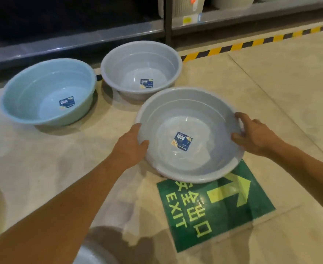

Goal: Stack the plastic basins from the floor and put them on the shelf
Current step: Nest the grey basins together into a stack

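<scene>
Two hands on one grey basin [195,111] | left hand [130,145] and right hand [256,136] grip opposite rims | basin overlaps far edge of exit sign [223,216] | likely light, stiff, slick; the rim suits holding

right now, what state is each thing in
near grey basin, upright, slightly tilted, held at its rim from both sides
far grey basin, upright on the floor, nothing stacked in it
blue basin, upright on the floor, nothing stacked in it
left grip, curled round the near grey basin's left rim
right grip, curled round its right rim
exit sign, flat on the floor, partly covered by the near grey basin
</scene>
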Motion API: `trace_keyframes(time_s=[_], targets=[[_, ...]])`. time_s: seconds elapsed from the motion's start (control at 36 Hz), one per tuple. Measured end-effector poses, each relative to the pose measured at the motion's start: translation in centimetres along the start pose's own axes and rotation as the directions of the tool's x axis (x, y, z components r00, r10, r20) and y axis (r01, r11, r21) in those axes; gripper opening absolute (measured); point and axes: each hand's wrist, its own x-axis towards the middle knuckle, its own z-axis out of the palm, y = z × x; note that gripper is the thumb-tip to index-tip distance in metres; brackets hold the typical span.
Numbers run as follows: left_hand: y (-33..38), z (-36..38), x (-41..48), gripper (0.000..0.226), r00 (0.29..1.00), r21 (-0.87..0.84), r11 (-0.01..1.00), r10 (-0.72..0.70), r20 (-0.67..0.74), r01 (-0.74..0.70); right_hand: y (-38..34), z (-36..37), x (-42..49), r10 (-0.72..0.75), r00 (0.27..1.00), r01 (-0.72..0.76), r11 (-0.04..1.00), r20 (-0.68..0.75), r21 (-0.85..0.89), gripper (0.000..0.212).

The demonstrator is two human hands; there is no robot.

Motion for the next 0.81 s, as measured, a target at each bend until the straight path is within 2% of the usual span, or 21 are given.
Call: trace_keyframes(time_s=[0.08,0.22,0.44,0.64,0.81], targets=[[0.2,0.4,-0.4,0.070,0.998,-0.078,0.997,0.011,-0.055,-0.016,0.2,0.3,-0.5,-0.053,0.999,0.054,0.997,-0.012,0.053,0.069],[-1.1,-1.6,-2.2,0.074,0.996,-0.133,0.991,0.021,-0.092,-0.033,-0.9,-0.6,-2.9,-0.132,0.984,0.145,0.983,-0.118,0.110,0.086],[-5.6,-7.8,-6.8,0.070,0.966,-0.218,0.973,0.013,-0.259,-0.072,-6.3,-1.0,-7.7,-0.217,0.953,0.253,0.954,-0.214,0.159,0.082],[-10.9,-13.8,-15.4,0.061,0.908,-0.104,0.989,0.052,-0.416,-0.104,-13.1,-0.2,-13.3,-0.343,0.903,0.390,0.908,-0.260,0.156,0.081],[-16.1,-17.5,-26.5,0.058,0.905,-0.083,0.993,0.044,-0.423,-0.086,-19.0,0.2,-20.1,-0.454,0.861,0.492,0.858,-0.229,0.150,0.081]])
